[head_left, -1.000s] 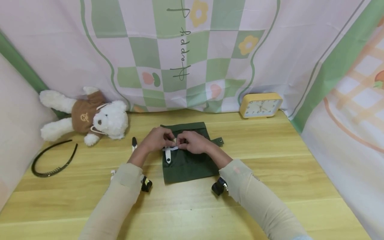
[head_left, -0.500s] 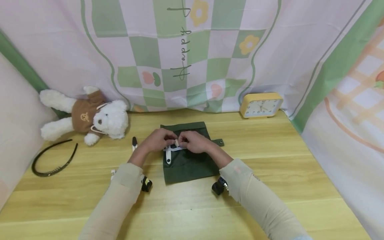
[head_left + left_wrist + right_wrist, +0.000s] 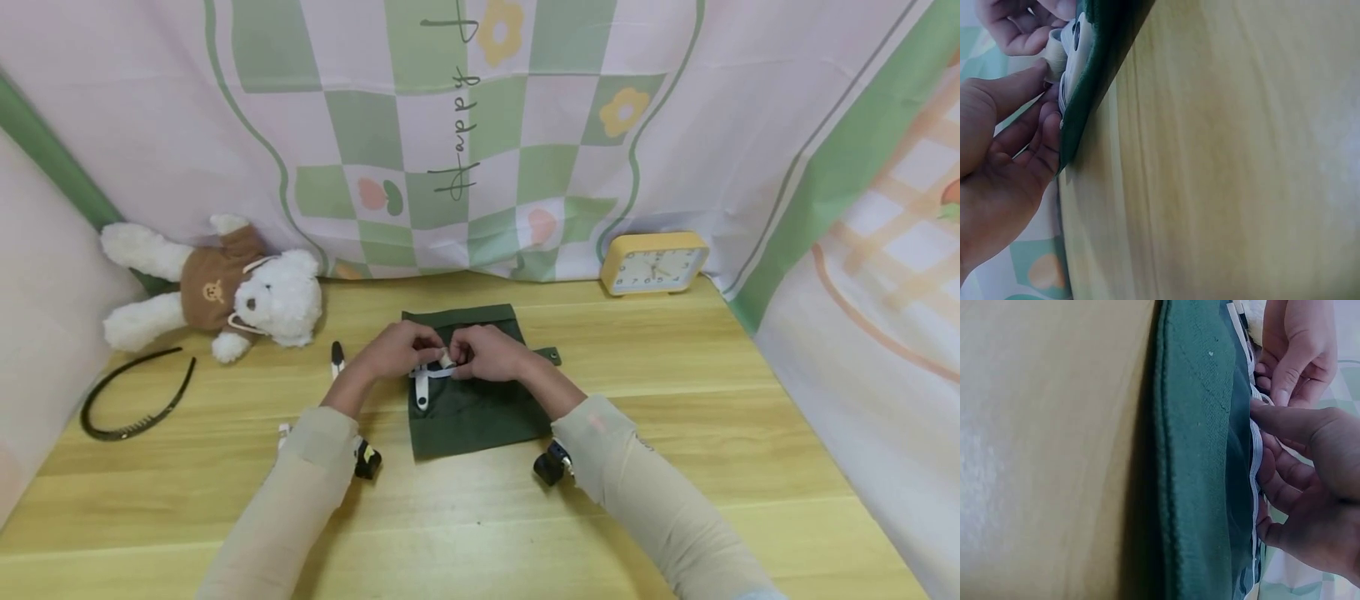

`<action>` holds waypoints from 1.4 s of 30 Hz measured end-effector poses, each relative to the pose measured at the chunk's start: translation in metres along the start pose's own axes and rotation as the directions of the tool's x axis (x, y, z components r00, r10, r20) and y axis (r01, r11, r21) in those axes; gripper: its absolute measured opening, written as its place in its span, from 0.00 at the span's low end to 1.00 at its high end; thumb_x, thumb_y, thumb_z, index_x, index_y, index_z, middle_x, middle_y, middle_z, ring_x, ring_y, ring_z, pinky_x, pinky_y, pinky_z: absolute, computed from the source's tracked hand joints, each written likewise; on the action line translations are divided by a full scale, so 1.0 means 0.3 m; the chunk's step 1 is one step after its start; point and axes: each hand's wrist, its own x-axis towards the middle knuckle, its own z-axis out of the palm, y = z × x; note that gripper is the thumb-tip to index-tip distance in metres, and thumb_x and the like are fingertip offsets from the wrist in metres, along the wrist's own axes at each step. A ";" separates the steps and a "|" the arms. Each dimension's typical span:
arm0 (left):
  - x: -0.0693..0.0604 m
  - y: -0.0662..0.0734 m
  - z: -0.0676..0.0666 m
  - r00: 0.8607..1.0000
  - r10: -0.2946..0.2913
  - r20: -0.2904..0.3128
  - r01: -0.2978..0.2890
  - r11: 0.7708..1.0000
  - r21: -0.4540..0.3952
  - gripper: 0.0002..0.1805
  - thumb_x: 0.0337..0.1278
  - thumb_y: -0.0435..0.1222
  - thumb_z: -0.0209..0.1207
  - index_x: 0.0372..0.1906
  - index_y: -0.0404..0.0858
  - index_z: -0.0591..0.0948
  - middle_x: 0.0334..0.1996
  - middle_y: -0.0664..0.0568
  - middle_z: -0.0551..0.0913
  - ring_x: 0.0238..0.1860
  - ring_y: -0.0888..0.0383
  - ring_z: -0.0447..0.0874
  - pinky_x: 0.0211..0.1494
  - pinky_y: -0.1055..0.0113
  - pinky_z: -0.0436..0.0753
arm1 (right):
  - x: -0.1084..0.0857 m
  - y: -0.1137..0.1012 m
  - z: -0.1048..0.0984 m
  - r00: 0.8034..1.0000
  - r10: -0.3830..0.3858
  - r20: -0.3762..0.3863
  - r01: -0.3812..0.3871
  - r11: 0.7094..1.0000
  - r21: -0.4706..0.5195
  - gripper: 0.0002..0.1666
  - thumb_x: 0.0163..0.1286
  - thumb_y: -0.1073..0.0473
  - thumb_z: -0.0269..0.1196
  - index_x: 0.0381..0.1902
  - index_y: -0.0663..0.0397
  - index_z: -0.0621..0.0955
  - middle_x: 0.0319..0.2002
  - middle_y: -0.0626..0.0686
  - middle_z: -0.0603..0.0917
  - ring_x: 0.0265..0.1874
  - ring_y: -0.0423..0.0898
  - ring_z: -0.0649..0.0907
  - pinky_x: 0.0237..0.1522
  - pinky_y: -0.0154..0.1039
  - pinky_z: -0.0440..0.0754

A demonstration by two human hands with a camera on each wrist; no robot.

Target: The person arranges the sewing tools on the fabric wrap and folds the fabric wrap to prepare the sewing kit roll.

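Note:
A dark green fabric pouch [image 3: 480, 425] lies unfolded on the table, with a white elastic band [image 3: 1256, 469] across it. A white tool with a black dot [image 3: 422, 392] sits under the band at its left. My left hand [image 3: 397, 350] pinches a small beige roll [image 3: 1055, 57] beside that tool; thumb against its side, other fingers at the fabric edge. My right hand [image 3: 487, 354] faces it from the right, thumb and fingers curled at the elastic band, which it pinches close to the roll. The fingers partly hide the roll.
A black-and-white pen-like item [image 3: 337, 358] lies left of the pouch, partly behind the left arm. A black headband [image 3: 123, 433] and a white plush bear [image 3: 277, 296] are farther left. A yellow clock [image 3: 654, 263] stands at the back right. The pouch's snap strap [image 3: 551, 356] points right.
The beige roll has come more into view between the hands, tilted near the elastic band. My right hand has shifted slightly right; the left hand stays nearly in place.

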 end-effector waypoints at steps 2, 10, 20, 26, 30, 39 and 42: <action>0.000 0.000 0.001 1.000 -0.009 0.001 0.009 1.000 -0.012 0.10 0.74 0.35 0.58 0.47 0.35 0.87 0.39 0.49 0.86 0.37 0.56 0.82 0.42 0.60 0.81 | -0.001 -0.003 -0.001 1.000 0.017 0.004 -0.017 1.000 -0.014 0.08 0.67 0.60 0.71 0.34 0.52 0.81 0.31 0.47 0.82 0.30 0.43 0.79 0.36 0.37 0.77; -0.005 -0.004 -0.004 1.000 -0.018 -0.015 0.017 1.000 -0.013 0.09 0.75 0.33 0.56 0.45 0.35 0.86 0.38 0.48 0.85 0.37 0.54 0.80 0.42 0.59 0.80 | 0.000 -0.008 -0.001 1.000 0.026 0.003 -0.026 0.999 -0.044 0.06 0.67 0.59 0.72 0.31 0.51 0.85 0.30 0.46 0.84 0.28 0.42 0.80 0.34 0.37 0.78; -0.002 -0.002 -0.008 1.000 -0.011 -0.025 0.011 1.000 0.012 0.09 0.75 0.32 0.55 0.44 0.35 0.86 0.39 0.48 0.85 0.36 0.54 0.80 0.43 0.58 0.80 | 0.006 -0.005 0.003 1.000 -0.008 0.004 0.009 0.999 -0.048 0.02 0.68 0.61 0.70 0.37 0.53 0.88 0.35 0.47 0.86 0.32 0.41 0.82 0.38 0.38 0.80; -0.001 -0.008 -0.005 1.000 -0.006 -0.027 0.006 1.000 0.023 0.09 0.75 0.32 0.55 0.44 0.36 0.86 0.38 0.49 0.85 0.35 0.55 0.79 0.42 0.59 0.80 | 0.007 -0.002 0.002 0.998 -0.056 0.000 0.056 0.998 -0.034 0.05 0.70 0.62 0.68 0.33 0.51 0.86 0.33 0.46 0.85 0.32 0.42 0.80 0.38 0.38 0.79; -0.001 -0.006 -0.003 0.999 -0.020 -0.028 0.020 1.000 0.017 0.10 0.75 0.32 0.55 0.44 0.36 0.86 0.38 0.49 0.85 0.35 0.55 0.79 0.41 0.60 0.79 | 0.008 0.004 0.003 0.995 -0.095 -0.005 0.095 0.995 -0.013 0.06 0.72 0.62 0.66 0.32 0.50 0.85 0.33 0.46 0.83 0.33 0.42 0.79 0.39 0.38 0.78; 0.004 -0.007 0.007 0.998 -0.033 -0.048 0.034 0.999 0.022 0.10 0.76 0.34 0.56 0.46 0.36 0.86 0.37 0.50 0.85 0.35 0.55 0.80 0.41 0.60 0.80 | 0.001 -0.004 -0.005 0.986 -0.168 -0.006 0.168 0.986 0.011 0.07 0.74 0.66 0.63 0.33 0.53 0.82 0.34 0.49 0.79 0.36 0.45 0.76 0.42 0.40 0.74; 0.003 -0.005 0.006 0.999 -0.020 -0.045 0.021 1.000 0.020 0.09 0.75 0.34 0.56 0.46 0.36 0.86 0.37 0.50 0.85 0.35 0.55 0.80 0.41 0.60 0.80 | -0.001 -0.008 -0.008 0.985 -0.172 -0.007 0.172 0.985 0.006 0.07 0.74 0.66 0.62 0.34 0.53 0.81 0.35 0.49 0.79 0.37 0.46 0.75 0.43 0.41 0.74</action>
